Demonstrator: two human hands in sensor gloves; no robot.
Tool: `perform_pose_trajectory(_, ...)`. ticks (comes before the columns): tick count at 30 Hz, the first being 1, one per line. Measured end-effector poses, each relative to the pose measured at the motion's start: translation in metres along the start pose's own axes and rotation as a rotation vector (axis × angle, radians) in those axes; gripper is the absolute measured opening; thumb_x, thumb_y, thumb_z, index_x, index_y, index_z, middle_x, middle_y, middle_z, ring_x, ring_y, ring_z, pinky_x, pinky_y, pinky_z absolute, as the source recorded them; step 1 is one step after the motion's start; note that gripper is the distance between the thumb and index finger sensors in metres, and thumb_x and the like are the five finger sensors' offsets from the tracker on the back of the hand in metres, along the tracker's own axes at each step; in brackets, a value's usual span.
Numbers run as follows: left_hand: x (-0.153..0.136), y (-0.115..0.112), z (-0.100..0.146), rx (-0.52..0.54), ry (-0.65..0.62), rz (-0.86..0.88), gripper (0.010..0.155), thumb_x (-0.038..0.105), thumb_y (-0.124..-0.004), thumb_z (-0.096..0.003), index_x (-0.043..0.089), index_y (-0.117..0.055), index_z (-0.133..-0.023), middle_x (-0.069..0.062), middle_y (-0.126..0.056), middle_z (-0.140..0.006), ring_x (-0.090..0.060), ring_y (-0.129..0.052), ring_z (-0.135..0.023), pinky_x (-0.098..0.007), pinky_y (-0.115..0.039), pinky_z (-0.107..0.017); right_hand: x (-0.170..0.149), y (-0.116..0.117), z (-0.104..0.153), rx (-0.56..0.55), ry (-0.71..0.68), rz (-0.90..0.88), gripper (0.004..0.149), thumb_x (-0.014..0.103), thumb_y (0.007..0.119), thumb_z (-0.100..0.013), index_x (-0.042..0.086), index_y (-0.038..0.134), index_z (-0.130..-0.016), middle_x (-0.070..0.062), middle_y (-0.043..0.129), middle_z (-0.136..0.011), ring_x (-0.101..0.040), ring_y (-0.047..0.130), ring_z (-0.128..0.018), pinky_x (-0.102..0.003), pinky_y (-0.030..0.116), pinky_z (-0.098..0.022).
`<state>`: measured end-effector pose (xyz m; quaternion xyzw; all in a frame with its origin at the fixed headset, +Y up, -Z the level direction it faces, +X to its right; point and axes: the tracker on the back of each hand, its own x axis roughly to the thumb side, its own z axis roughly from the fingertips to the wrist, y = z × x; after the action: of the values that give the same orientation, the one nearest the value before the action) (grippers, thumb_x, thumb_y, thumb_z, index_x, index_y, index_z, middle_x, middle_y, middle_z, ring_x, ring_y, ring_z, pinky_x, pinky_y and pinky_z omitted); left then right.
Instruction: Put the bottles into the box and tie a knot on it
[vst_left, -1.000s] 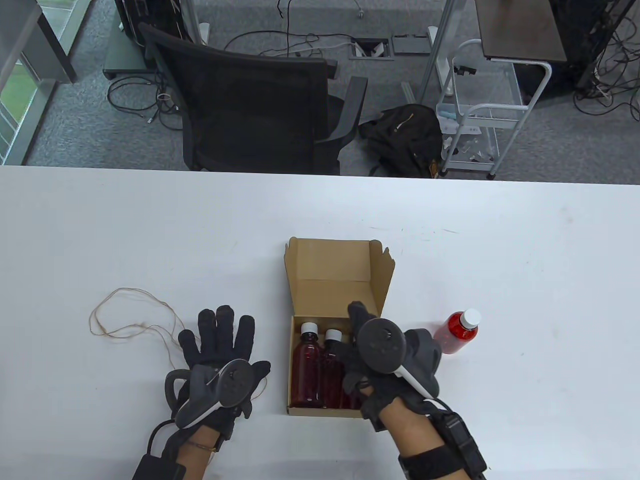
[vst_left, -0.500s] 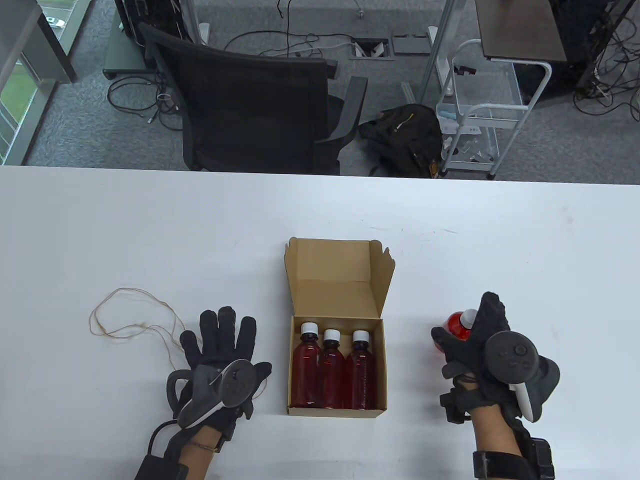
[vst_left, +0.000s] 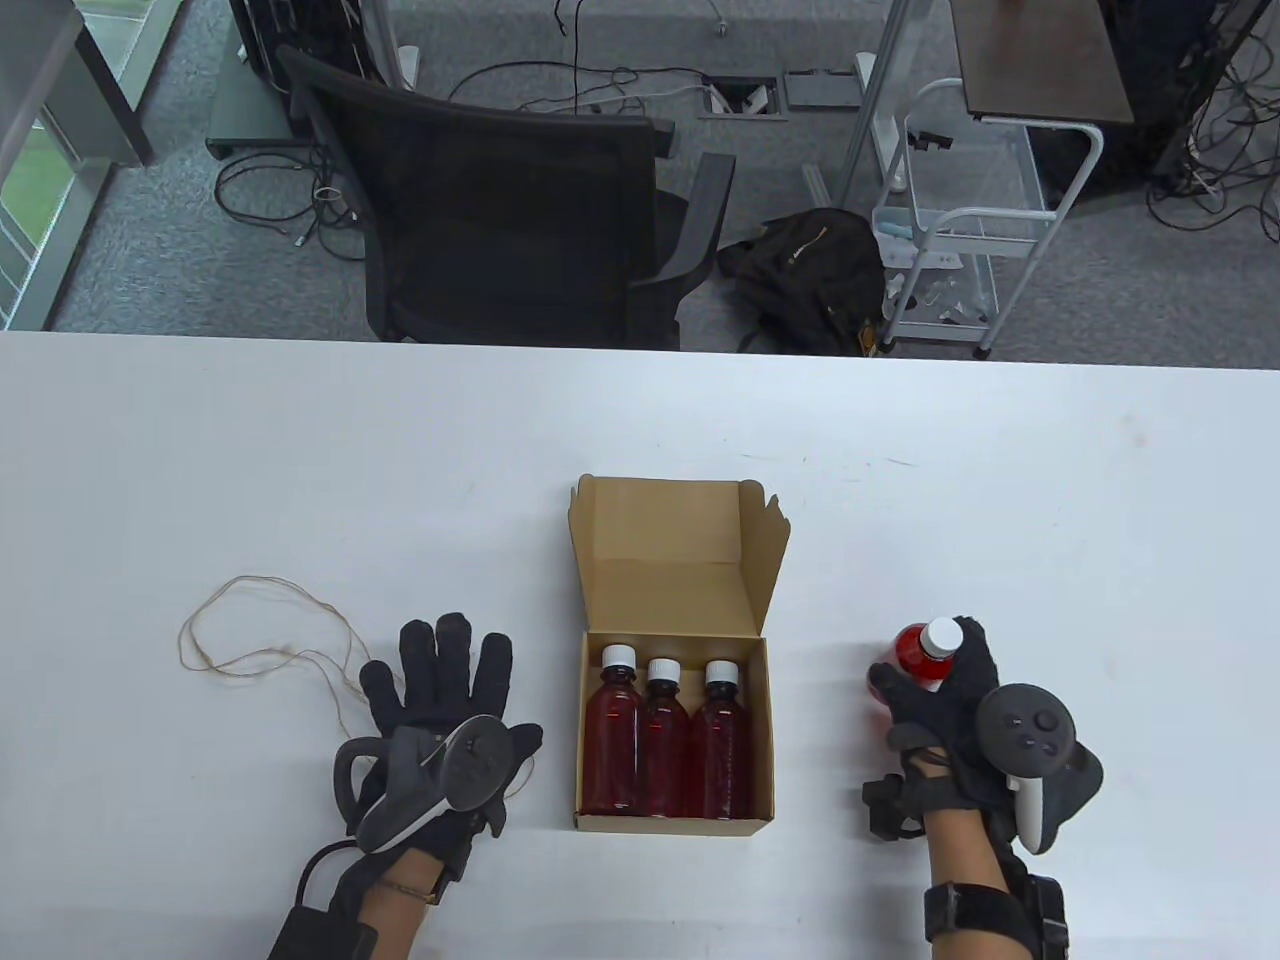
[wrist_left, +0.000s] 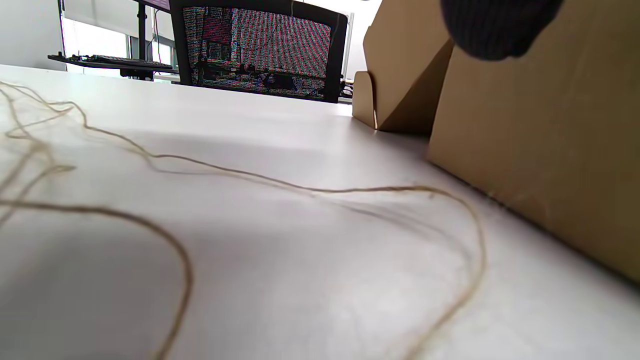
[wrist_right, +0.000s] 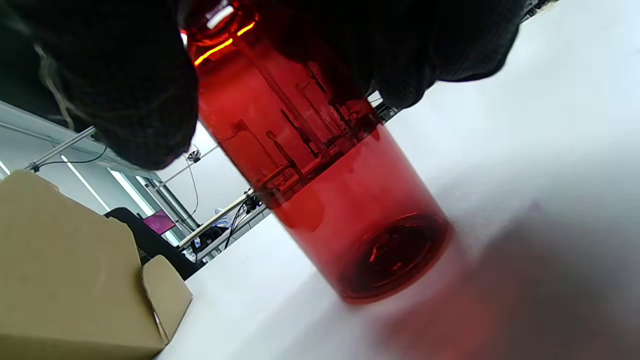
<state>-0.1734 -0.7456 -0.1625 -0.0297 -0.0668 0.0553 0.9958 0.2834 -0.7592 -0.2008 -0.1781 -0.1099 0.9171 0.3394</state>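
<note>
The wide white desk (vst_left: 300, 450) carries an open brown cardboard box (vst_left: 672, 820) with three dark red white-capped bottles (vst_left: 668, 740) lying side by side inside; a slot seems free at its right. The left hand (vst_left: 440, 720) rests flat, fingers straight, holding nothing, beside the loose tan twine (vst_left: 260, 655). The right hand (vst_left: 945, 700) has its grip curled round a fourth clear red plastic bottle (wrist_right: 320, 190), well right of the box. Best to lift it clear, turn it cap-away to match the row, and lower it in without nudging the side flap.
</note>
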Motion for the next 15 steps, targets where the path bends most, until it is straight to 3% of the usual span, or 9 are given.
perform_pose_trajectory(3, 0.0, 0.0, -0.001, -0.002, 0.002, 0.002, 0.095, 0.063, -0.072, -0.0506, 0.021, -0.024, -0.121, -0.027, -0.006, -0.125, -0.063, -0.012, -0.109, -0.082, -0.02, -0.065, 0.001, 0.004, -0.001, -0.005, -0.012, -0.028, 0.087, 0.044, 0.098, -0.038, 0.009, 0.052, -0.103, -0.019, 0.069, -0.1, -0.043, 0.073, -0.087, -0.057, 0.067, -0.061)
perform_pose_trajectory(8, 0.0, 0.0, -0.001, -0.009, 0.007, 0.0, 0.095, 0.063, -0.072, -0.0507, 0.021, -0.024, -0.121, -0.027, -0.006, -0.125, -0.063, -0.012, -0.109, -0.082, -0.02, -0.065, 0.018, 0.002, 0.003, -0.006, -0.131, 0.092, 0.085, 0.05, 0.097, -0.04, 0.007, 0.057, -0.102, -0.02, 0.076, -0.096, -0.043, 0.081, -0.082, -0.056, 0.072, -0.059)
perform_pose_trajectory(15, 0.002, 0.001, 0.0, 0.001, 0.0, -0.004, 0.095, 0.063, -0.072, -0.0507, 0.021, -0.024, -0.121, -0.027, -0.007, -0.125, -0.064, -0.012, -0.109, -0.082, -0.021, -0.065, 0.082, -0.022, 0.017, -0.035, -0.341, 0.122, 0.085, 0.054, 0.091, -0.045, 0.004, 0.055, -0.103, -0.025, 0.08, -0.091, -0.045, 0.086, -0.073, -0.057, 0.076, -0.054)
